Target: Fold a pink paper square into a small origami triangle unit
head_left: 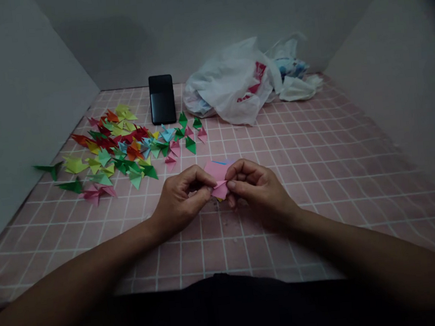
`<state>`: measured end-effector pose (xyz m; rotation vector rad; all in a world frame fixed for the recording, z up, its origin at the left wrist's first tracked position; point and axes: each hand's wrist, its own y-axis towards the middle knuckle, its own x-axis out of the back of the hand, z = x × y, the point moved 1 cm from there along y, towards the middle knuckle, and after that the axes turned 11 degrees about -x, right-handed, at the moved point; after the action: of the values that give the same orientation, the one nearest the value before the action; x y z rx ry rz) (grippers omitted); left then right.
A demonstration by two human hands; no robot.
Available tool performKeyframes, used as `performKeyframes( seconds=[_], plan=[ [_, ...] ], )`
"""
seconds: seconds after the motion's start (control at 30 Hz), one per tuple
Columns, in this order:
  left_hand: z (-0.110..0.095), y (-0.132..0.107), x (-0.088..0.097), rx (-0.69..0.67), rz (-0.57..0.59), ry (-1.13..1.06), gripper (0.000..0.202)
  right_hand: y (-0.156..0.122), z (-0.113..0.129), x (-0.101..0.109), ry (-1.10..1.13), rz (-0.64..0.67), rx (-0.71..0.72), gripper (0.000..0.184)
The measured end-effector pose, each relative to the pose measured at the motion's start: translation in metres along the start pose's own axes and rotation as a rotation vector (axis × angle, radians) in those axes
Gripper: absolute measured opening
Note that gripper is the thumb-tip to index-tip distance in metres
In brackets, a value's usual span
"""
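A small piece of folded pink origami paper (220, 189) is pinched between my two hands near the middle of the table. My left hand (185, 195) grips its left side with thumb and forefinger. On the other side, my right hand (255, 185) pinches the right edge, with the remaining fingers curled. Just beyond lies a flat pink sheet (216, 169), and bits of blue and yellow paper show at its edges. How these sheets are stacked is partly hidden by my fingers.
Many folded paper cranes (119, 143) in several colours lie heaped at the left. A black phone-like device (162, 100) stands behind them. At the back are a white plastic bag (229, 83) and crumpled tissue (298, 88). A pink checked cloth (317, 174) covers the table between pale walls.
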<state>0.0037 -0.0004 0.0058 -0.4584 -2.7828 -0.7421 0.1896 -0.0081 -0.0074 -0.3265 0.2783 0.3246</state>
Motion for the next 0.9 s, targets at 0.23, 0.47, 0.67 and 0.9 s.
performKeyframes(
  seconds=[0.23,0.47,0.67,0.9],
  plan=[
    [0.0001,-0.0008,0.0009,-0.076,0.028,0.06,0.01,0.0012,-0.0017,-0.0005,0.088,0.047,-0.069,0.019],
    [0.0002,-0.0015,0.0009,-0.161,0.047,0.136,0.012,0.0001,-0.0015,0.0007,0.097,0.07,-0.072,0.019],
    [0.0007,-0.0027,0.0012,-0.24,0.05,0.206,0.016,0.0006,-0.0013,0.001,0.103,0.093,-0.092,0.022],
    [0.0016,-0.002,0.001,-0.294,0.063,0.189,0.014,-0.0018,0.0005,-0.0007,0.068,0.058,-0.101,0.023]
  ],
)
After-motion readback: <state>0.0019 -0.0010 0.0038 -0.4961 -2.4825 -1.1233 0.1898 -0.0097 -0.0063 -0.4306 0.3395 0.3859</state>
